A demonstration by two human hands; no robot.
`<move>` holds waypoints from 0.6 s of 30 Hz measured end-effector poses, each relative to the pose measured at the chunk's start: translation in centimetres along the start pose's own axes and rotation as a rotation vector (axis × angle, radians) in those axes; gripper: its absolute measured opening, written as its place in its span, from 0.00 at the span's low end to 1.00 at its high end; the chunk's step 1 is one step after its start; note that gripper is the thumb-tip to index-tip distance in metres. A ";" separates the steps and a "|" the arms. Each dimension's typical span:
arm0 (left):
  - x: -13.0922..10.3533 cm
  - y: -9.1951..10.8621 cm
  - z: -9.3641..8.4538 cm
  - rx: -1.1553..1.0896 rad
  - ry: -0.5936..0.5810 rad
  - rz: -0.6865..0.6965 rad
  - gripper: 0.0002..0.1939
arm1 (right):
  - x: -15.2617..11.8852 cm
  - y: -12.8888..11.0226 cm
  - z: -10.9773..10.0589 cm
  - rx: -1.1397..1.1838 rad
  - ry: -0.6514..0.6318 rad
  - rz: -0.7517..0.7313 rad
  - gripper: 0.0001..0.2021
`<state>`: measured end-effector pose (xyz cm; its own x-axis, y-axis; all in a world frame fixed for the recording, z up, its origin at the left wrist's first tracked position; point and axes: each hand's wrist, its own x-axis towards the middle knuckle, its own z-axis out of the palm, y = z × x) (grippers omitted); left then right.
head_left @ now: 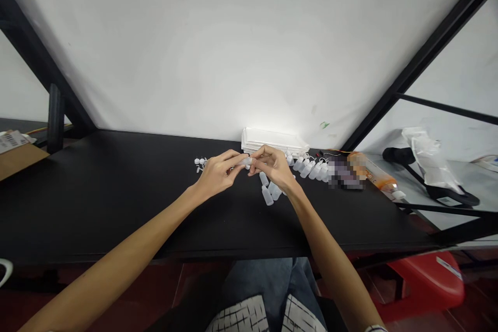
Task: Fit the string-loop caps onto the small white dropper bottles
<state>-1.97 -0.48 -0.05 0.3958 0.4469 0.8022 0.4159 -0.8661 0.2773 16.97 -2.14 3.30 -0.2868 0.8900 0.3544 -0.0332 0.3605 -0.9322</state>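
Over the black table, my left hand (pixel 218 172) pinches a small translucent plastic squeeze bottle (pixel 244 162), held on its side. The fingertips of my right hand (pixel 272 165) are closed at the bottle's right end; whether they grip a cap or the neck is hidden. Several similar bottles (pixel 267 195) lie loose below my right hand. To its right, a row of bottles with looped caps (pixel 307 168) lies on the table. Small white caps (pixel 199 161) sit just left of my left hand.
Behind my hands, a stack of white flat sheets or trays (pixel 272 140) rests against the wall. At right lie a blurred dark item (pixel 346 175) and an orange-labelled bottle (pixel 379 176). A cardboard box (pixel 19 158) stands far left, a red stool (pixel 428 282) below right.
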 end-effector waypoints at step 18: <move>0.8 1.2 -1.1 -0.226 -0.169 -0.201 0.15 | -0.3 -0.8 -0.9 0.027 -0.137 0.068 0.16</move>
<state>-2.04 -1.38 1.49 0.4629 0.6276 0.6260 0.3145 -0.7765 0.5460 17.95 -2.43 4.06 -0.4172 0.8650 0.2786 -0.0340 0.2915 -0.9560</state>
